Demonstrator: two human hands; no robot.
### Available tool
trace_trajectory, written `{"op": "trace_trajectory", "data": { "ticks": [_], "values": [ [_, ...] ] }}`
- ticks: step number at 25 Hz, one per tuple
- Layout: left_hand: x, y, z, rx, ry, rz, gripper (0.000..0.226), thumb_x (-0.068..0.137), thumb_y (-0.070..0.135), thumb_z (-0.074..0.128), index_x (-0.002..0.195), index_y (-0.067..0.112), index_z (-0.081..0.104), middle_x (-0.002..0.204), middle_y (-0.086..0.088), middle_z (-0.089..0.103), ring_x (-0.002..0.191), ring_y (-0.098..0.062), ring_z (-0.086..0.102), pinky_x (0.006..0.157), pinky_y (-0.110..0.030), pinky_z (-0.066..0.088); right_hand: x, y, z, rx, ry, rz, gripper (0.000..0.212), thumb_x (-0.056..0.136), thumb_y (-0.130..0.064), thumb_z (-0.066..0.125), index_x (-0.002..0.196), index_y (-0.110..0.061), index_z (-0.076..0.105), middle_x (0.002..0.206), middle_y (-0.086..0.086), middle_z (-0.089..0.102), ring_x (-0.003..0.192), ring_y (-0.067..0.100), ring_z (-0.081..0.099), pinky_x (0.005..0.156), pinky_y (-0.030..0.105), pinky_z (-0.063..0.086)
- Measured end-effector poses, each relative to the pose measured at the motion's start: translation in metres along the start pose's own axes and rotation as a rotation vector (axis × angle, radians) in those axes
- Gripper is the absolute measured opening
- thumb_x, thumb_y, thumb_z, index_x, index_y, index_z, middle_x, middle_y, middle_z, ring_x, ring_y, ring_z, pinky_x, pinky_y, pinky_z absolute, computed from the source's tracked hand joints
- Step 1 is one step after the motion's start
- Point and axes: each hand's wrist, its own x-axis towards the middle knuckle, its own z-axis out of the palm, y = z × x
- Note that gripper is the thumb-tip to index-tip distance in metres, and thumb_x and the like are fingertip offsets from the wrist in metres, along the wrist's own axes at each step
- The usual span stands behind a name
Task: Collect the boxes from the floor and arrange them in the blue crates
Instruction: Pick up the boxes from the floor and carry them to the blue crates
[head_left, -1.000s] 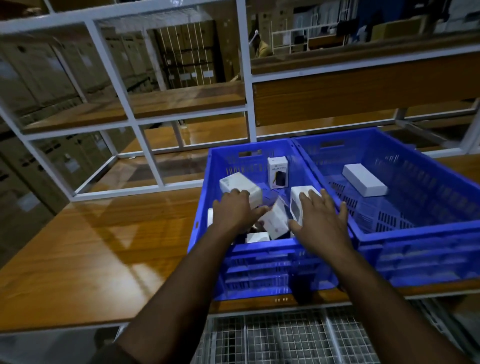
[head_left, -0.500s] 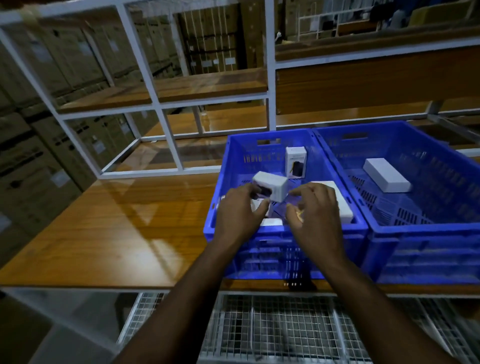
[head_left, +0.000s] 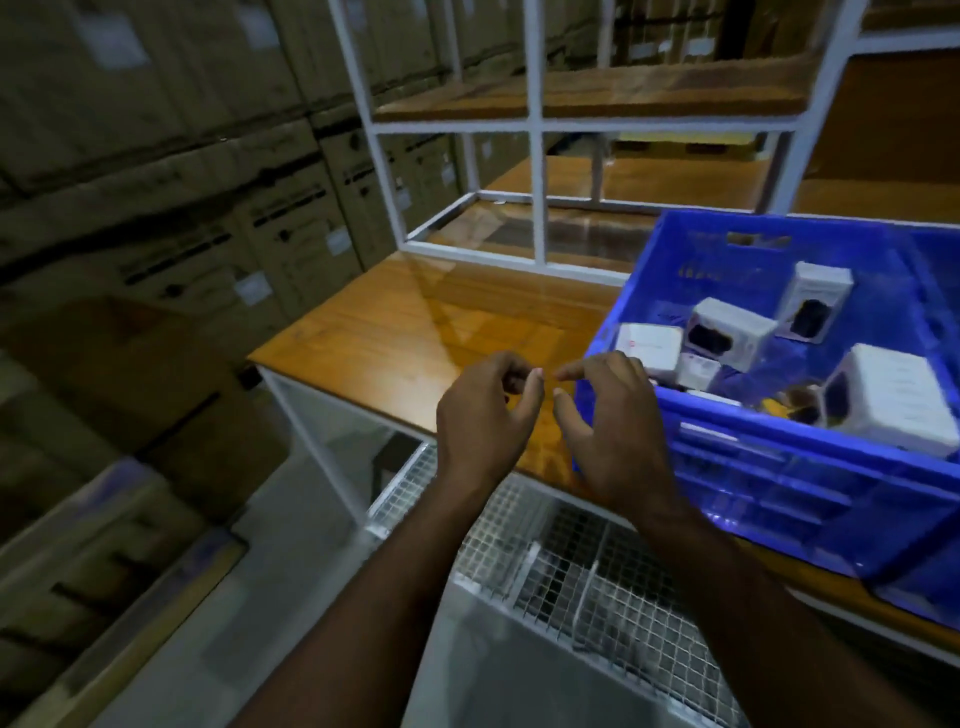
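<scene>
Currently both hands, left hand (head_left: 480, 410) and right hand (head_left: 615, 421), are empty, fingers loosely curled, beside the blue crate (head_left: 779, 467); next, fetch another box from the floor.

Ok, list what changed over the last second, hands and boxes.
Both hands came back out of the blue crate: the left hand and right hand now hover empty over the table edge. The box gripped half a second ago lies released among the white boxes. The view swung left. The crate stayed put.
</scene>
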Motion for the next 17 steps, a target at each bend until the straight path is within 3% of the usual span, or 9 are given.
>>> {"op": "trace_trajectory", "data": {
  "ticks": [6,9,17],
  "values": [
    [-0.056,-0.064,-0.088,0.154,0.066,-0.264,0.022,0.097,0.044,0.057,0.087,0.025,0.065,0.076,0.009,0.067,0.068,-0.006,0.062,0.060,-0.035,0.053,-0.033,-0.073,0.069,0.032,-0.308,-0.093,0.028,0.090,-0.026,0.065,0.117,-0.020,0.060,0.113,0.001,0.056,0.112,0.020,0.047,0.091,0.032,0.042],
    [-0.107,-0.095,-0.147,0.212,0.137,-0.399,0.021,0.096,0.042,0.059,0.086,0.024,0.065,0.077,0.007,0.068,0.069,-0.010,0.063,0.062,-0.038,0.054,-0.065,-0.122,0.102,0.071,-0.454,-0.150,0.031,0.090,-0.030,0.064,0.119,-0.021,0.057,0.115,0.000,0.053,0.113,0.019,0.045,0.095,0.035,0.044],
    [-0.338,-0.151,-0.305,0.329,0.317,-0.828,0.021,0.094,0.043,0.059,0.088,0.024,0.066,0.080,0.006,0.069,0.073,-0.012,0.064,0.066,-0.035,0.054,-0.244,-0.296,0.176,0.144,-0.875,-0.332,0.042,0.090,-0.035,0.065,0.128,-0.020,0.055,0.123,0.003,0.057,0.118,0.020,0.050,0.100,0.036,0.045]
  ]
}}
